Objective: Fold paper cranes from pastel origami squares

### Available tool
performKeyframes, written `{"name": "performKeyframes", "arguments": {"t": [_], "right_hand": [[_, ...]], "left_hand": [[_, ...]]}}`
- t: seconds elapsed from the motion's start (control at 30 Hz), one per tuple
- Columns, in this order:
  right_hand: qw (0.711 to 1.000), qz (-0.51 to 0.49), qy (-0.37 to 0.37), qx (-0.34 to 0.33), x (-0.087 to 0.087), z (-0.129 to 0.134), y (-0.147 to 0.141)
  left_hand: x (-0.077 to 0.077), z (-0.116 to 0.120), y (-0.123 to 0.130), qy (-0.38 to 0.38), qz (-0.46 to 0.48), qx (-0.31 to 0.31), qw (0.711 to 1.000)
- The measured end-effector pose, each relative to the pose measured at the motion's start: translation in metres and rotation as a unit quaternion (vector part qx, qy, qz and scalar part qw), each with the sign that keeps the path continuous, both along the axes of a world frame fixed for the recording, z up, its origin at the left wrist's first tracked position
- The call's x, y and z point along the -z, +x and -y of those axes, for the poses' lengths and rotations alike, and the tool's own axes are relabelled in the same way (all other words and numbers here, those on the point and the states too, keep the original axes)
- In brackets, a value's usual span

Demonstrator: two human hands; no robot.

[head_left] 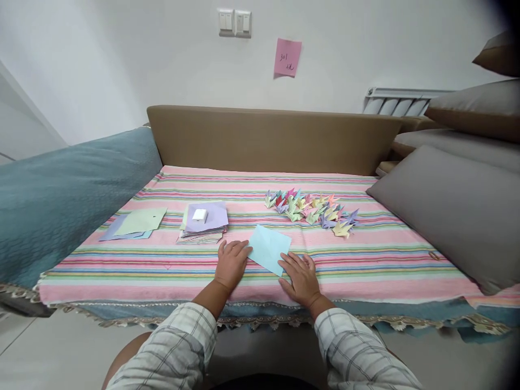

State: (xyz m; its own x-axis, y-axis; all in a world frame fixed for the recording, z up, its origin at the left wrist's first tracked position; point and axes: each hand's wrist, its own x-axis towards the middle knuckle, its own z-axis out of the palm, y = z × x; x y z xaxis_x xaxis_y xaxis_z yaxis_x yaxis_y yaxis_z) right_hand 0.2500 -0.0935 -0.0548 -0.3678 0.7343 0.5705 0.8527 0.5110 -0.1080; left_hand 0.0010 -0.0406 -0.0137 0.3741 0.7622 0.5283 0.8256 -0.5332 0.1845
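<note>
A light blue square of paper (268,249) lies turned at an angle on the striped cloth in front of me, with faint creases across it. At its left corner rests my left hand (232,264), fingers stretched out and touching the edge. My right hand (301,279) lies on the opposite side, its spread fingertips on the paper's right edge. Neither hand grips anything. Beyond the sheet, to the right, sits a cluster of folded paper cranes (311,210) in several colours.
A paper stack (215,219) with a small white box (200,215) on top stands left of my hands. Farther left lie loose green and purple sheets (140,221). Grey cushions (450,216) border the right side, and a brown backrest (276,140) runs behind.
</note>
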Motion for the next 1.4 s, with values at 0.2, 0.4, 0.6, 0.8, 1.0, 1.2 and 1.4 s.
{"name": "performKeyframes", "arguments": {"t": [0.2, 0.4, 0.6, 0.8, 1.0, 1.2, 1.4], "right_hand": [[0.999, 0.029, 0.003, -0.038, -0.004, 0.006, -0.005], [0.997, 0.011, -0.017, -0.072, -0.007, 0.007, -0.004], [0.999, -0.021, -0.039, -0.014, -0.029, -0.02, -0.007], [0.989, -0.101, -0.074, 0.081, -0.016, -0.042, 0.0], [0.97, -0.193, -0.092, 0.112, -0.003, -0.043, 0.02], [0.96, -0.216, -0.139, 0.114, -0.009, -0.041, 0.017], [0.955, -0.22, -0.161, 0.115, -0.012, -0.038, 0.017]], "left_hand": [[0.005, 0.002, -0.001, -0.008, -0.013, 0.04, 0.999], [0.005, 0.0, -0.002, -0.022, 0.011, 0.012, 1.0], [0.008, -0.002, -0.003, -0.015, 0.016, 0.024, 0.999], [0.009, -0.003, -0.003, -0.028, 0.029, 0.017, 0.999], [0.007, -0.003, -0.002, -0.031, 0.042, -0.014, 0.999], [0.007, -0.004, -0.003, -0.015, 0.05, -0.047, 0.997], [0.009, -0.006, -0.003, -0.017, 0.049, -0.062, 0.997]]}}
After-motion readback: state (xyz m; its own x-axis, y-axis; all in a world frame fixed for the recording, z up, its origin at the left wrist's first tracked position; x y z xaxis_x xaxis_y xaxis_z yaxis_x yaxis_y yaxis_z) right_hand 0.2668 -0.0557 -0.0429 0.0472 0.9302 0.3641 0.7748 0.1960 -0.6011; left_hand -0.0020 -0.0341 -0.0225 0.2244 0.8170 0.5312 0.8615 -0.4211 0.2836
